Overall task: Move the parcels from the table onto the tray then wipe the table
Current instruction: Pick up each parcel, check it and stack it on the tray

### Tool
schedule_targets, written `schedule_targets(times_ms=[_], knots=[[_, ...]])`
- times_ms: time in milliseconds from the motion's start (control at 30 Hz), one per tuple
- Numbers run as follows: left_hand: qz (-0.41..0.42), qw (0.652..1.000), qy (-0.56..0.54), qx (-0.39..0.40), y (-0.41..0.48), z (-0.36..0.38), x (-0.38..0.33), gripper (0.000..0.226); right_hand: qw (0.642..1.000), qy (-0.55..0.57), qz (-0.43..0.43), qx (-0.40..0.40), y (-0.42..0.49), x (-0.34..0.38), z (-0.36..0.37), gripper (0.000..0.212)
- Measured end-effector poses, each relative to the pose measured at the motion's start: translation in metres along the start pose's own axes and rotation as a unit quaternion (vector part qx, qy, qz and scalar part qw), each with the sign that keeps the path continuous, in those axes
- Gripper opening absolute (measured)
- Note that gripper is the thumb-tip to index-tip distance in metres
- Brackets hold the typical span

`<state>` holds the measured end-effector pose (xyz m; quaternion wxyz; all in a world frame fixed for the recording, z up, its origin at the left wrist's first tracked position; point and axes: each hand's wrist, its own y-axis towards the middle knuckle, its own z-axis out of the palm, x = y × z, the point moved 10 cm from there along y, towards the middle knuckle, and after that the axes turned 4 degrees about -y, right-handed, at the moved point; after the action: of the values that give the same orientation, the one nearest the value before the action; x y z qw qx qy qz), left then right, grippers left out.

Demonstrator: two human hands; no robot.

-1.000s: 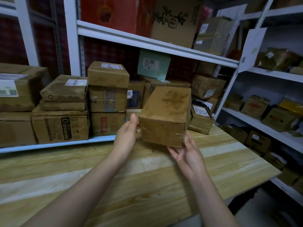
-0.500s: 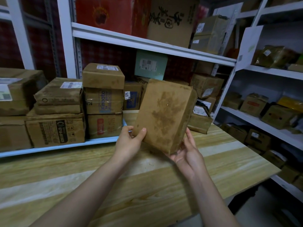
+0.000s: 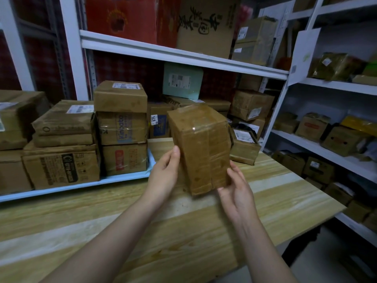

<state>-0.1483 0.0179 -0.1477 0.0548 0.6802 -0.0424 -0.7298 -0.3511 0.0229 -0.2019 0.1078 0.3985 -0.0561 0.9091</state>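
A brown cardboard parcel [image 3: 202,148] wrapped in clear tape is held upright above the wooden table [image 3: 183,231], its taped face towards me. My left hand [image 3: 165,172] grips its left side, thumb on the front and fingers behind. My right hand [image 3: 236,186] holds its lower right corner from beneath. A pale blue tray [image 3: 81,183] lies along the table's back left and carries stacked cardboard boxes [image 3: 120,127]. Another labelled parcel [image 3: 244,148] sits on the table behind the held one.
White metal shelving [image 3: 179,56] full of boxes rises behind the table. A second shelf unit [image 3: 326,148] with parcels stands to the right, past the table's right edge. More boxes [image 3: 63,160] fill the tray's left part.
Both hands have turned the parcel: its broad stained face tipped up and rotated away, and the narrower taped face now points at me. It stays above the table's middle.
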Motion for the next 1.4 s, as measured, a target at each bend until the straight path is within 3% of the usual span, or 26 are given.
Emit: schedule_targets(times_ms=[100, 167, 267, 367, 433, 600, 667, 800, 933, 1100, 1300, 1400], knots=[[-0.055, 0.997, -0.046, -0.01, 0.0, 0.001, 0.007, 0.078, 1.0, 0.005, -0.012, -0.021, 0.004, 0.004, -0.009, 0.035], [-0.103, 0.989, -0.101, -0.026, -0.001, 0.001, 0.015, 0.076, 0.999, -0.011, -0.016, -0.046, 0.002, 0.004, -0.015, 0.037], [-0.112, 0.978, -0.172, -0.028, -0.005, 0.003, 0.015, 0.08, 0.997, -0.024, -0.021, -0.071, 0.0, 0.006, -0.022, 0.034], [-0.105, 0.972, -0.212, -0.011, -0.008, 0.004, 0.011, 0.093, 0.997, -0.023, -0.016, -0.078, -0.001, 0.005, -0.026, 0.061], [-0.102, 0.969, -0.223, 0.002, -0.009, 0.004, 0.009, 0.09, 0.997, -0.022, -0.007, -0.076, -0.002, 0.003, -0.024, 0.067], [-0.095, 0.971, -0.22, 0.001, -0.011, 0.003, 0.004, 0.032, 0.998, -0.036, 0.0, -0.054, -0.001, 0.0, -0.018, 0.064], [-0.102, 0.97, -0.219, -0.017, -0.012, -0.002, 0.004, 0.021, 0.998, -0.055, -0.009, -0.04, -0.001, 0.001, -0.011, 0.065], [-0.1, 0.97, -0.212, -0.064, -0.014, -0.017, 0.005, 0.026, 0.996, -0.062, -0.031, -0.052, 0.0, 0.005, -0.008, 0.077], [-0.085, 0.978, -0.183, -0.058, -0.009, -0.022, 0.003, 0.038, 0.997, -0.075, 0.001, -0.035, 0.001, 0.0, -0.005, 0.056], [-0.058, 0.988, -0.129, -0.059, -0.005, -0.028, 0.006, 0.049, 0.997, -0.049, 0.052, -0.008, 0.004, -0.011, 0.002, 0.067], [-0.04, 0.994, -0.089, -0.053, -0.004, -0.03, 0.009, 0.048, 0.997, 0.037, 0.073, -0.008, 0.006, -0.02, 0.007, 0.053], [-0.02, 0.996, -0.058, -0.064, -0.002, -0.032, 0.012, 0.048, 0.996, 0.012, 0.09, 0.001, 0.005, -0.022, 0.008, 0.047]])
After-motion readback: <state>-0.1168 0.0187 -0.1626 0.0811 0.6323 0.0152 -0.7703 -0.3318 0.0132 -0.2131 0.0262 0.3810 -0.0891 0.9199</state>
